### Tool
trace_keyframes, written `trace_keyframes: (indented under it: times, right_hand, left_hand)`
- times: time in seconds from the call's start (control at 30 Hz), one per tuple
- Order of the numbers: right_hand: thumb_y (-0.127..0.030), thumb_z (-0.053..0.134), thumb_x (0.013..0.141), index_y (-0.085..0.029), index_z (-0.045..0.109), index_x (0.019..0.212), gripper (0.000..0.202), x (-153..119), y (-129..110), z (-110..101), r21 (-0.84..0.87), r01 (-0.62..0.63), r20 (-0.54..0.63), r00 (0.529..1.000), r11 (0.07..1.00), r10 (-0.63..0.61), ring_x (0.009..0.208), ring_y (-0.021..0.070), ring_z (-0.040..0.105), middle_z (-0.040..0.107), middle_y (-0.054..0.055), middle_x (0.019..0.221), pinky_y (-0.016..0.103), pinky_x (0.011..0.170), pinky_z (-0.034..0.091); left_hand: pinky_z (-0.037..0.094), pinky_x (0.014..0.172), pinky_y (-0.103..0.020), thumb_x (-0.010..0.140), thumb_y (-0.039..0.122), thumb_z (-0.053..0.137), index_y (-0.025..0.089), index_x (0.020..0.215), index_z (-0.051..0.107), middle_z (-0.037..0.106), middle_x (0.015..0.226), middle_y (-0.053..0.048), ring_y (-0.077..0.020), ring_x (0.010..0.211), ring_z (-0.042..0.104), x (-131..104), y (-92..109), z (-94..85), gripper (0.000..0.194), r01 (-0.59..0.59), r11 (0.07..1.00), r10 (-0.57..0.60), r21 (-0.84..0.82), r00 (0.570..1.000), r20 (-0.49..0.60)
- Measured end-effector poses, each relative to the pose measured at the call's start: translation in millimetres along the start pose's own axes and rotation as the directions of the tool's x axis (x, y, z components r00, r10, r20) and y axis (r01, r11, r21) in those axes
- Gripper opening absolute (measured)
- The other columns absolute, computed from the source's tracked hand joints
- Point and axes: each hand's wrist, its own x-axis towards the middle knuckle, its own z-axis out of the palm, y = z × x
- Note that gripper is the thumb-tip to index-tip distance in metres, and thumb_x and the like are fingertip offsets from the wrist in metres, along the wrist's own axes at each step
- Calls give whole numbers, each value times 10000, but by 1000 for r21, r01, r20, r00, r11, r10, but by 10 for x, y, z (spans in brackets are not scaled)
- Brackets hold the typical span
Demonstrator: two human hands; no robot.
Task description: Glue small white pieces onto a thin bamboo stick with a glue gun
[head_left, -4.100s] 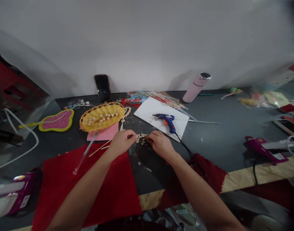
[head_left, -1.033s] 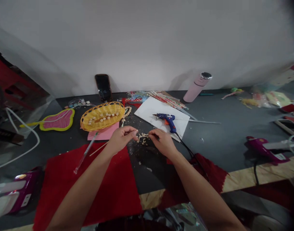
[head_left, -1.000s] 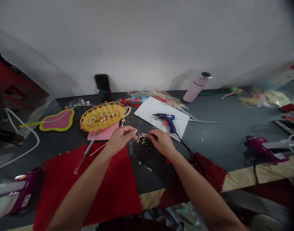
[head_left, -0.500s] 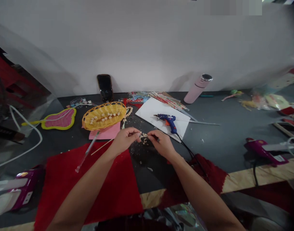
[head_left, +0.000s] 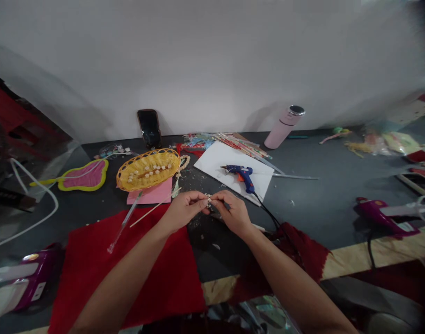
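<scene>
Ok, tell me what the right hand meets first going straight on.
The right hand would likely meet the small pale pieces at its fingertips, then the left hand; depth there is unclear.

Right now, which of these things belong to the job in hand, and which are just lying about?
Seemingly part of it:
small pale pieces, held in the fingers
yellow basket, with similar pieces inside
perhaps the blue glue gun, near but not held

Probably just lying about:
phone, leaning on the wall
pink bottle
pink-and-yellow paddle
</scene>
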Motion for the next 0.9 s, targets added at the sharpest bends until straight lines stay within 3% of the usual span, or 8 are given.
trace_keyframes:
  times: [0.3, 0.53, 0.7, 0.9]
  right_hand:
    - [-207, 518, 858, -207, 615, 837, 99, 1, 9, 8, 0, 20, 6, 1000, 1000, -20, 755, 141, 577, 623, 16, 791, 252, 704, 450]
    - [-218, 507, 866, -209, 607, 856, 101, 3, 59, -12, -47, 17, 38, 999, 999, -16, 786, 152, 587, 629, 23, 819, 264, 723, 456]
    - [-188, 486, 869, -206, 606, 882, 123, 56, 190, -94, -263, 30, 94, 996, 964, -5, 840, 174, 571, 640, 40, 866, 291, 757, 442]
    - [-154, 498, 853, -203, 635, 865, 146, 52, 271, -71, -522, 83, 298, 950, 849, 91, 826, 169, 563, 643, 40, 827, 260, 745, 425]
  left_hand:
    - [440, 683, -242, 807, 347, 526, 146, 857, 650, 679, 768, -38, -149, 730, 616, 20, -34, -11, 241, -83, 996, 83, 35, 996, 10]
    - [441, 666, -248, 806, 351, 516, 147, 808, 640, 690, 756, -42, -154, 725, 616, 19, 15, -16, 239, -49, 992, 50, 119, 999, -1]
    - [397, 571, -227, 790, 386, 523, 161, 798, 640, 696, 736, -28, -126, 625, 572, 19, 71, -137, 254, 23, 982, -2, 187, 994, -108]
    - [355, 515, -218, 797, 405, 511, 166, 873, 633, 700, 744, -38, -100, 549, 509, 48, -35, -258, 279, 21, 988, 4, 151, 986, -165]
